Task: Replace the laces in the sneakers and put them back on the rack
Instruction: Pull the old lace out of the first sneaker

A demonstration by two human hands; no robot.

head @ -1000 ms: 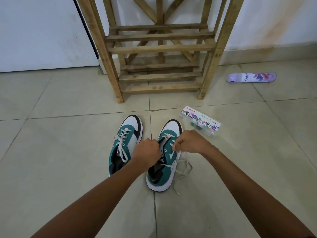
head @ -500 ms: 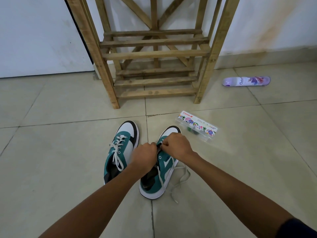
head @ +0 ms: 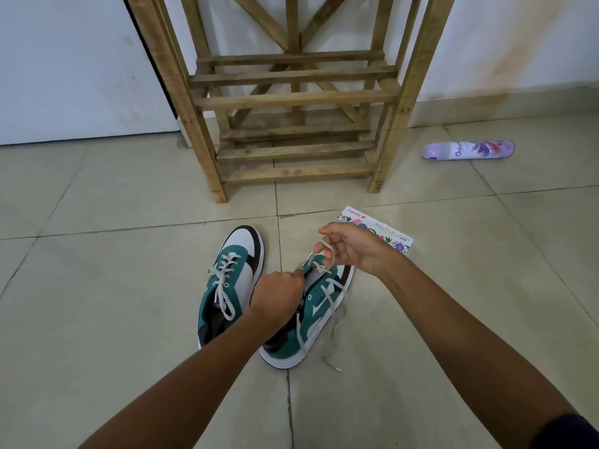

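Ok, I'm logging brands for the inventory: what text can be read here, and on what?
"Camel" in red, on the flat floral box on the floor.
"Odon", cut off by the curve, on the purple spray can lying on its side.
The box's small print and the tongue label of the right sneaker are too blurred to read.

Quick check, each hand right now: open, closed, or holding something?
Left hand: curled, gripping the right sneaker at its tongue.
Right hand: holding a loop of the white lace, pulled up off that sneaker.
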